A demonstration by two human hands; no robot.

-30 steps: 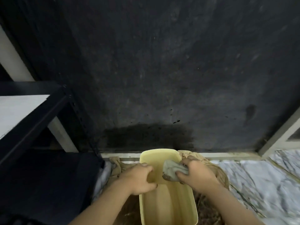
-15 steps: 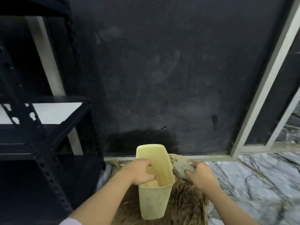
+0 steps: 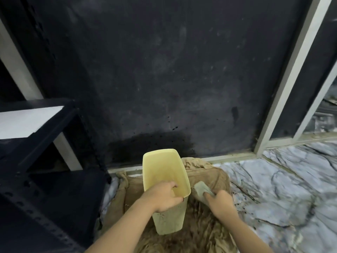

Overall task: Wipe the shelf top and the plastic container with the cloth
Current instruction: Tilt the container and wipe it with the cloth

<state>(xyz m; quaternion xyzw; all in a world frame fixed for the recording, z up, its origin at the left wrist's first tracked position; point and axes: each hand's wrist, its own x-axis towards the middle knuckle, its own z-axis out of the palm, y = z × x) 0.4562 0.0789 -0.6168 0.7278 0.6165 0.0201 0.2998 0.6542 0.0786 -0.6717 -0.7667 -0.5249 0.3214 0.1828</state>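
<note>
A tall pale-yellow plastic container stands tilted over a brown sack, its open mouth facing me. My left hand grips its near rim, fingers inside and thumb outside. Dark specks dot the container's outer front wall. My right hand holds a folded grey-green cloth just right of the container's rim, outside it and close to its side. The black metal shelf stands at the left with a white board top.
A brown burlap sack lies on the marbled white floor under the container. A dark wall with a damp patch rises behind. A pale window frame stands at the right.
The cloth and my right hand came out of the container's mouth to its right side. The container was tipped more upright. The view swung up and back down.
</note>
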